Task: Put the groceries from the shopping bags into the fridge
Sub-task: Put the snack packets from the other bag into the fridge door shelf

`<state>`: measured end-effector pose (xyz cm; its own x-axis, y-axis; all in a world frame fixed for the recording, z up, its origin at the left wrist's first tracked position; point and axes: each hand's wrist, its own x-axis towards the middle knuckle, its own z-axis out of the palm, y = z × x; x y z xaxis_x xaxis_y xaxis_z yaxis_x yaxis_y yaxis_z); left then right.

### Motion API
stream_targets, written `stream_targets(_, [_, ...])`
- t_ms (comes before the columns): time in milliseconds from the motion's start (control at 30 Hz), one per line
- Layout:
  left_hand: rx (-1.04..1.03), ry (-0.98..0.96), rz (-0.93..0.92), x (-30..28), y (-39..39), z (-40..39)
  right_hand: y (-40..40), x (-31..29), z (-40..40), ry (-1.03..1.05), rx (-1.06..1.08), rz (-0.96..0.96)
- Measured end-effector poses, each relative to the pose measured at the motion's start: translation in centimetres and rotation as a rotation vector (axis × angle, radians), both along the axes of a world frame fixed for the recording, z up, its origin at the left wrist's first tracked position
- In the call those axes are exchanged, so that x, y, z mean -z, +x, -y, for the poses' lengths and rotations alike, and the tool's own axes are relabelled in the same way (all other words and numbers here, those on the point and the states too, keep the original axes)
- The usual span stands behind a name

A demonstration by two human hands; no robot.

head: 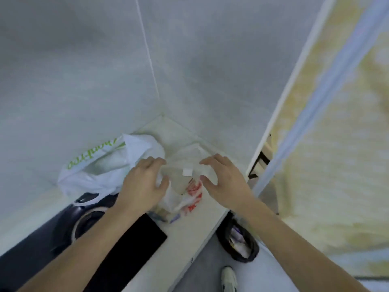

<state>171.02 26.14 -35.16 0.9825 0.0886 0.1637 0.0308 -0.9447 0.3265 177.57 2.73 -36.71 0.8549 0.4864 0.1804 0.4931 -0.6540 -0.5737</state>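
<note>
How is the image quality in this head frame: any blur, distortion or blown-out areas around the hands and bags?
Head view: soft and smeared throughout, the right-hand wall blurred worst; wide-angle bending curves the wall seam; lighting is flat, with no harsh glare; left hand and right hand are clearer than the red-printed bag, whose lettering is unreadable; the green-lettered bag is blurry too.

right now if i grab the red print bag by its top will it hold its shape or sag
It will probably sag: the red print bag is thin, crumpled plastic that already slumps on the counter. The film looks smooth, so it may slip unless bunched. The left hand touches it and the right hand hovers open; its weight can't be judged, since the contents are blurred.
</note>
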Motion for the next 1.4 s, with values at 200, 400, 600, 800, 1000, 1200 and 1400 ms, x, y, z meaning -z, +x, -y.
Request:
stream_targets(200, [-0.122, -0.100, -0.204, 8.5, 2.4, -1.5, 8.1, 10.1, -5.8, -0.145, -0.183, -0.145])
stream_targets(400, [-0.095, -0.057, -0.339, 15.3, 9.2, 0.2, 13.6, 18.3, -8.0, -0.343, -0.324, -0.253])
stream_targets(600, [-0.242, 0.149, -0.659, 19.3, 10.8, -1.2, 15.0, 22.1, -8.1, -0.481, -0.459, -0.277])
stream_targets(800, [-0.240, 0.288, -0.762, 20.1, 10.0, -1.0, 14.8, 23.3, -8.5, -0.530, -0.565, -0.179])
stream_targets(1000, [-0.195, 0.276, -0.654, 20.5, 8.8, -1.3, 13.5, 24.1, -8.6, -0.447, -0.696, -0.047])
stream_targets(1200, [-0.136, 0.335, -0.524, 21.3, 7.6, -1.6, 12.5, 24.7, -8.3, -0.314, -0.750, -0.002])
stream_targets(1400, [-0.223, 0.230, -0.451, 22.2, 8.4, -1.1, 11.9, 24.6, -9.1, -0.354, -0.698, -0.062])
